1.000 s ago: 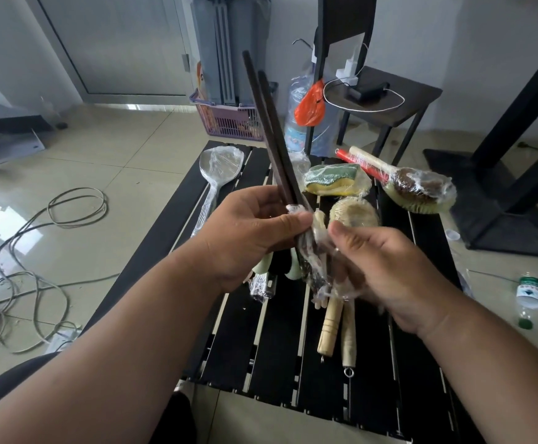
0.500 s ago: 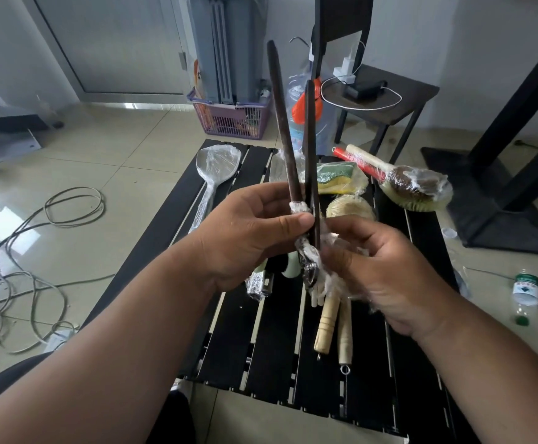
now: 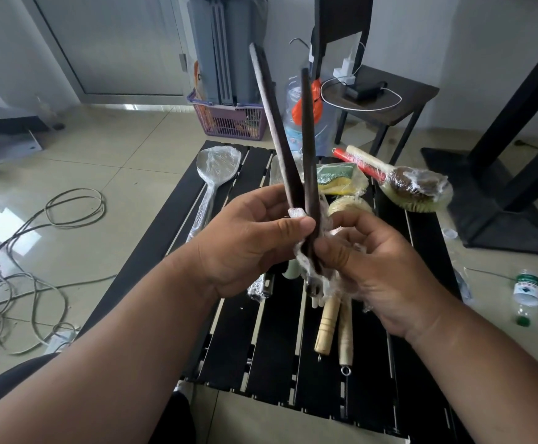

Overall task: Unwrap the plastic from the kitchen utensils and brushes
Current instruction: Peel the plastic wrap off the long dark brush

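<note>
Two dark sticks (image 3: 293,149) stand nearly upright above the slatted table (image 3: 261,363), their free tips spread apart toward the far wall and their lower ends crossing between the hands. The left hand (image 3: 248,245) is clamped on them, thumb pressed across the shafts just above the crossing. The right hand (image 3: 376,267) is closed on the film (image 3: 312,267) bunched around the lower ends, thumb touching the sticks from the right, just under the left thumb.

The film sits only below the left grip, and the long axis runs up and slightly away from the person. So the wrap probably has to slide down and toward the body, along the shafts, off the bottom ends; the right hand is the nearer one for that pull, with the left holding the sticks steady.

On the table behind the hands, a wrapped spoon (image 3: 216,165), sponge (image 3: 338,177) and brush (image 3: 415,187) lie untouched.
</note>
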